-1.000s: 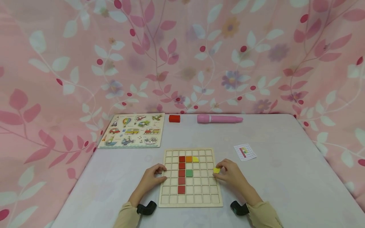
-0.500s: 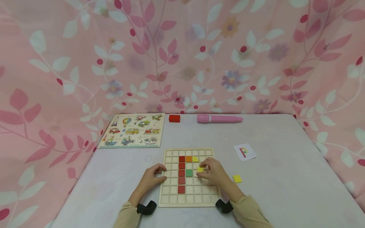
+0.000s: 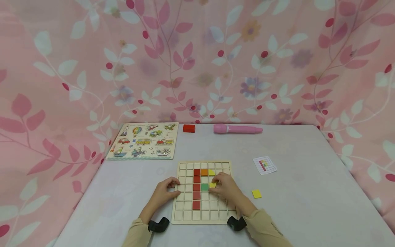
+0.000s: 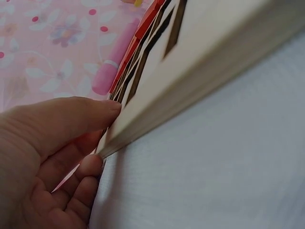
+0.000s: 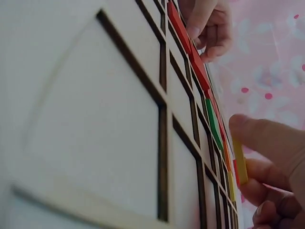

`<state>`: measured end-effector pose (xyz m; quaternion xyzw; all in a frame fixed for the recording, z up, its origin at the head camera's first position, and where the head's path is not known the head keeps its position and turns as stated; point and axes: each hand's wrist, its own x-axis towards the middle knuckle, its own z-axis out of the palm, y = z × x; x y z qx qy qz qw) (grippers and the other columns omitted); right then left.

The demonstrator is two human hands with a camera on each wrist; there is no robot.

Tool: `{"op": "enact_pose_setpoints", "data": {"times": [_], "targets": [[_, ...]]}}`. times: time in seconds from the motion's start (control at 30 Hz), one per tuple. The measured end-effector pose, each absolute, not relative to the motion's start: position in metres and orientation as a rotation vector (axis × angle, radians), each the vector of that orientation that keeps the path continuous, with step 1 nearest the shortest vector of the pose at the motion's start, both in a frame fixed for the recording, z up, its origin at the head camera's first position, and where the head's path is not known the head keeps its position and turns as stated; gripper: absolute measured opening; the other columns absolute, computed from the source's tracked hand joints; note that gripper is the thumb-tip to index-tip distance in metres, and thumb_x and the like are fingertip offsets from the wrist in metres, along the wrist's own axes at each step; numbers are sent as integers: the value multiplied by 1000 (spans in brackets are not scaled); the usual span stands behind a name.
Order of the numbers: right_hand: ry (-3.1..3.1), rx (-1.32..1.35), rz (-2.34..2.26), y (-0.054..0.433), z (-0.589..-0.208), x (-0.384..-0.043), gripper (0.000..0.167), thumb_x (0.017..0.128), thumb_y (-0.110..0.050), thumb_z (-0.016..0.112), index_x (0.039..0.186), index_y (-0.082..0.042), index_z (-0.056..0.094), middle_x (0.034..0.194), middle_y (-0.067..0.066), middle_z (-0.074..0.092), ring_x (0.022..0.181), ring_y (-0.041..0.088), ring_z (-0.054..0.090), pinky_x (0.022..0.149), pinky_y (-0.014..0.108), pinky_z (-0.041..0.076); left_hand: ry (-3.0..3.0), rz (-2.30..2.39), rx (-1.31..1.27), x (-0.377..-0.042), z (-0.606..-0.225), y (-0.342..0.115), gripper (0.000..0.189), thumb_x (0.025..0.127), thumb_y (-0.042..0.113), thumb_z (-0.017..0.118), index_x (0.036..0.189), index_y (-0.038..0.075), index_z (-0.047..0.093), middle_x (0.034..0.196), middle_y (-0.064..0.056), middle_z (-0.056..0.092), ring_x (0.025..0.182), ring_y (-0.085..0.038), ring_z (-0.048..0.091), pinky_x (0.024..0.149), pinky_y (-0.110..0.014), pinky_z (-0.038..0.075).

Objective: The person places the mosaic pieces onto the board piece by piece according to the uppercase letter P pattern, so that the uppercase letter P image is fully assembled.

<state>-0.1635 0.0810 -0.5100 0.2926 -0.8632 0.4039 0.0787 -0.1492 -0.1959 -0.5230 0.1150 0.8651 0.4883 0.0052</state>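
Note:
A wooden grid board (image 3: 205,216) lies on the table, with a column of red tiles (image 3: 196,187), an orange tile (image 3: 204,172), a yellow tile (image 3: 211,172) and a green tile (image 3: 204,187) in its cells. My right hand (image 3: 227,188) pinches another yellow tile (image 5: 239,160) between thumb and fingers, just right of the green one. In the right wrist view this tile stands tilted above the board. At the board's left edge, my left hand (image 3: 166,190) holds the rim, its thumb (image 4: 81,113) on the edge and curled fingers against the side.
A loose yellow tile (image 3: 256,193) lies right of the board, below a small pattern card (image 3: 264,165). Along the back are a vehicle picture puzzle (image 3: 148,140), a red block (image 3: 189,128) and a pink pen-shaped thing (image 3: 237,129).
My right hand has carried the yellow tile left from the board's right edge to beside the green tile. This uncovered the loose yellow tile on the table. My left hand stays put.

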Motion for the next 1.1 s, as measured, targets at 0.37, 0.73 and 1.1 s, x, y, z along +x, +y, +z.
{"op": "enact_pose_setpoints", "data": {"times": [0.37, 0.73, 1.1], "targets": [[-2761, 729, 1169, 77, -514, -164, 22, 68, -17, 78, 78, -8, 61, 77, -4, 49, 70, 13, 45, 64, 27, 42, 2710, 1556, 340, -150, -524, -195, 28, 68, 5, 77, 91, 11, 62, 78, 1, 52, 74, -18, 47, 69, -33, 39], [-2781, 731, 1174, 77, -512, -163, 24, 69, -18, 78, 81, -8, 61, 76, -3, 48, 70, 12, 45, 64, 28, 43, 2707, 1527, 346, -150, -525, -196, 27, 68, 6, 77, 90, 11, 61, 77, 0, 51, 74, -18, 46, 69, -32, 38], [-2782, 698, 1205, 76, -508, -159, 23, 68, -13, 78, 81, -5, 61, 79, -1, 50, 74, 15, 49, 67, 29, 43, 2720, 1529, 306, -148, -522, -192, 28, 68, 0, 75, 91, 7, 61, 77, -3, 52, 74, -22, 47, 68, -36, 38]]}}
